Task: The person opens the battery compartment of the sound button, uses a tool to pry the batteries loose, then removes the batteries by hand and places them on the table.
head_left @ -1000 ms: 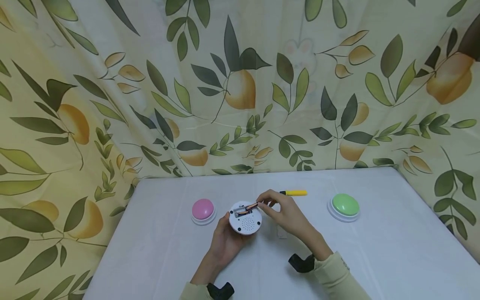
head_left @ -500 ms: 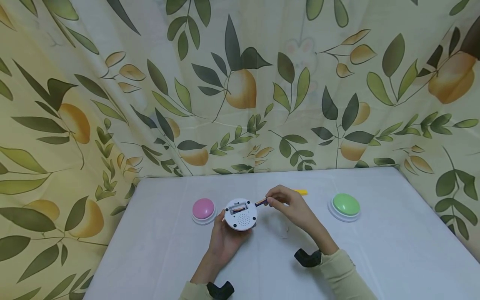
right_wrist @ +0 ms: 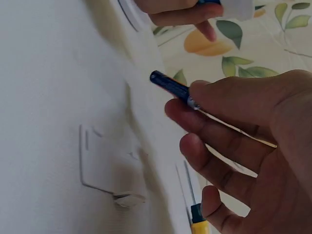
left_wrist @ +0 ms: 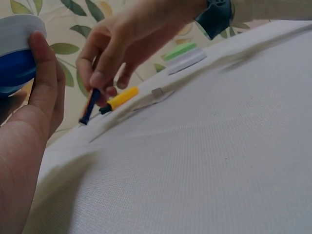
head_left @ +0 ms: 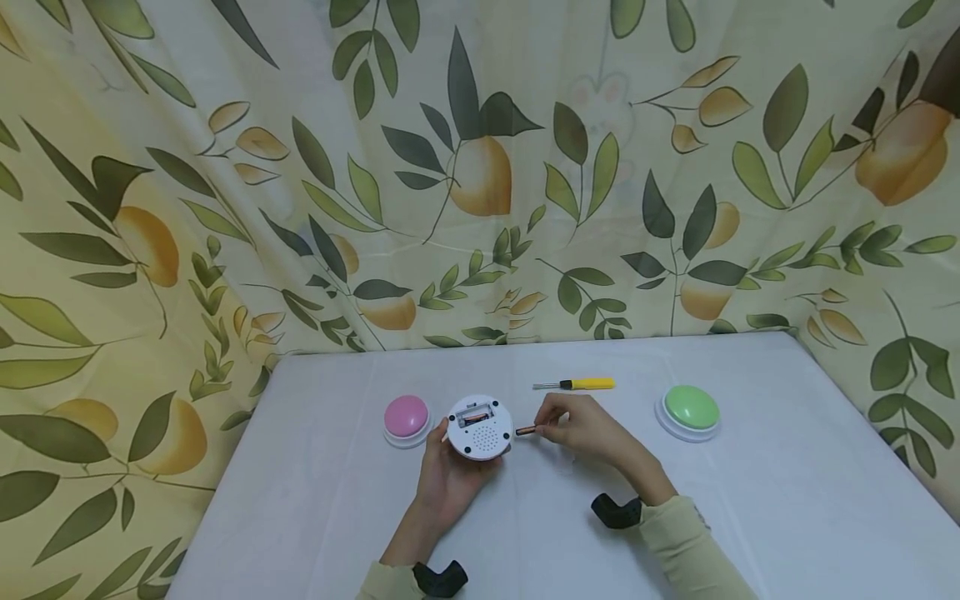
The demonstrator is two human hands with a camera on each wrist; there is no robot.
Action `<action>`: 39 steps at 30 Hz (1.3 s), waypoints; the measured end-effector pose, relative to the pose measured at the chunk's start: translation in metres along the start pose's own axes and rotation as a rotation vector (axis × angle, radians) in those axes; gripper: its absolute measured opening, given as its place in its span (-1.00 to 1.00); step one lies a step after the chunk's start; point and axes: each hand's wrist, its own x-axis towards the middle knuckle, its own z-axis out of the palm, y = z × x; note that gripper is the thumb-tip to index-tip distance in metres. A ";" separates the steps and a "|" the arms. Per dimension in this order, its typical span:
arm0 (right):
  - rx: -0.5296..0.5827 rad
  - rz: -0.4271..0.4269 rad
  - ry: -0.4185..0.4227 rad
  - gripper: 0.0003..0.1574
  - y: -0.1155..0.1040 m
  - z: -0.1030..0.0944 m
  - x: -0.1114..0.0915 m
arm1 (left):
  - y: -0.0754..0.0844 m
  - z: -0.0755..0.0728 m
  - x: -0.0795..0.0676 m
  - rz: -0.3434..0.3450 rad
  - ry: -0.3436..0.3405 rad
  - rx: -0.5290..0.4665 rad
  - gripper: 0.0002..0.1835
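My left hand (head_left: 459, 493) grips a round push button (head_left: 491, 443) with its underside turned up. Its base is white, and the left wrist view shows a blue dome (left_wrist: 17, 68) below it. One battery (head_left: 476, 419) lies in the open compartment, beside a vacant slot. Thumb and index finger of my right hand (head_left: 588, 429) pinch a slim dark battery (right_wrist: 168, 87) by one end, just right of the button. The other fingers of that hand are loosely bent. On the table below it lies a thin white battery cover (right_wrist: 109, 161) with a small raised tab.
A screwdriver (head_left: 588, 384) with a yellow handle lies behind my right hand. One pink-domed button (head_left: 406, 417) stands to the left, and a green-domed one (head_left: 691, 408) to the right. Behind the white table (head_left: 300, 500) hangs a leaf-and-fruit patterned curtain (head_left: 480, 275).
My right hand has drawn one battery out of the compartment, moved right, then lowered and turned it. The left hand shifted the button slightly left and up. The screwdriver shows fully now.
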 end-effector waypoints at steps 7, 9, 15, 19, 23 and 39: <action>-0.090 -0.024 -0.056 -0.86 0.006 0.007 0.001 | 0.001 0.000 -0.001 -0.005 -0.012 0.001 -0.25; -0.113 -0.016 -0.058 -0.85 0.006 0.009 0.001 | 0.000 0.000 0.000 -0.007 -0.008 -0.002 -0.26; -0.222 0.035 -0.063 -0.78 0.004 0.011 -0.001 | -0.001 0.000 0.000 -0.009 -0.006 -0.016 -0.25; -0.280 0.075 -0.069 -0.77 -0.001 0.012 -0.002 | -0.002 0.000 -0.001 -0.005 -0.017 0.001 -0.26; -0.299 0.078 -0.061 -0.79 -0.005 0.012 -0.003 | -0.002 0.001 -0.002 -0.004 -0.027 0.019 -0.26; -0.073 -0.153 0.085 -0.88 -0.027 -0.001 -0.008 | -0.003 0.000 0.001 -0.015 -0.053 0.017 -0.25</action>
